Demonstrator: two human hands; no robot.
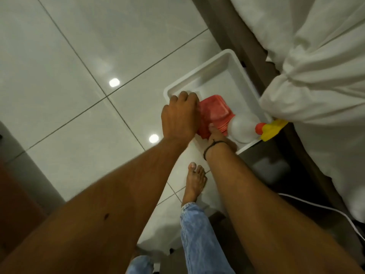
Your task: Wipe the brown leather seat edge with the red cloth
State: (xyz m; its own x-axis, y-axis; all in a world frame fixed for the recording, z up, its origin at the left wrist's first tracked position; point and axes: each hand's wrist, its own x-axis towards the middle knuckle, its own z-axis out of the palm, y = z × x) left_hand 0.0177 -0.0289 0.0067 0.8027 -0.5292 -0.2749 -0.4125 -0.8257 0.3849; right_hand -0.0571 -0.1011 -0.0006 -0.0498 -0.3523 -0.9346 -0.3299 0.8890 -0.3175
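Head view: red cloth point(214, 113) under fingers point(185, 99).

Both hands, left hand point(180, 115) and right hand point(217, 138), grip the folded red cloth point(215, 113) inside a white tray point(243, 76) on the tiled floor point(79, 66).

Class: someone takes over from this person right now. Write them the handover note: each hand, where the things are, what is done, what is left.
Left hand: closed over the red cloth, gripping its left edge.
Right hand: on the cloth's near edge; grip partly hidden.
Cloth lies in the white tray on the floor, beside a white spray bottle with a yellow trigger.
Done: cloth reached.
Left: lift it and wipe the seat edge.
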